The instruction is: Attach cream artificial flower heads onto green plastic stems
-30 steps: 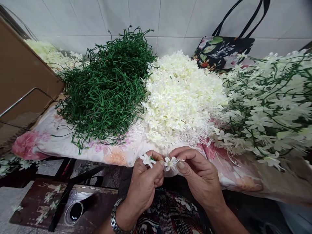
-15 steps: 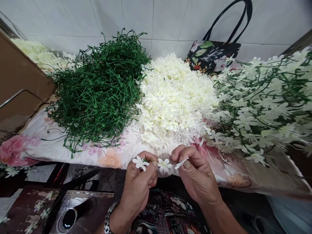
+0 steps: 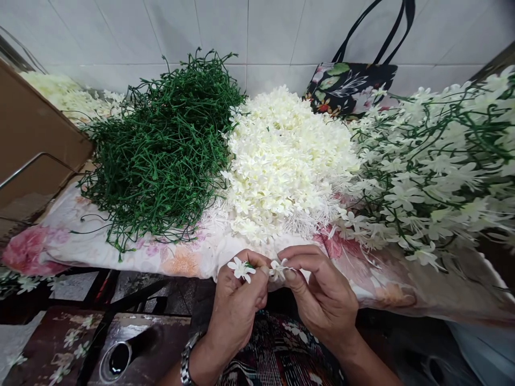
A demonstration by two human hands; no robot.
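My left hand [image 3: 237,305] is closed around a thin green stem that carries a small white flower [image 3: 240,268] at its top. My right hand [image 3: 322,295] pinches a second small white flower [image 3: 278,269] and presses it against the left thumb tip. Both hands meet at the near edge of a floral cloth [image 3: 181,257]. Just beyond them lies a heap of loose white flower heads [image 3: 285,161], with a tangle of bare green stems [image 3: 164,145] to its left.
Finished sprays of green stems with white flowers [image 3: 438,166] pile up on the right. A black floral tote bag [image 3: 350,88] leans on the tiled wall. A brown cardboard box [image 3: 32,134] stands at the left. A round metal ring [image 3: 116,359] sits low on the floor.
My right hand, which had drawn a white stamen away to the right, has come back and now presses on the flower at the left thumb. The left hand stays put.
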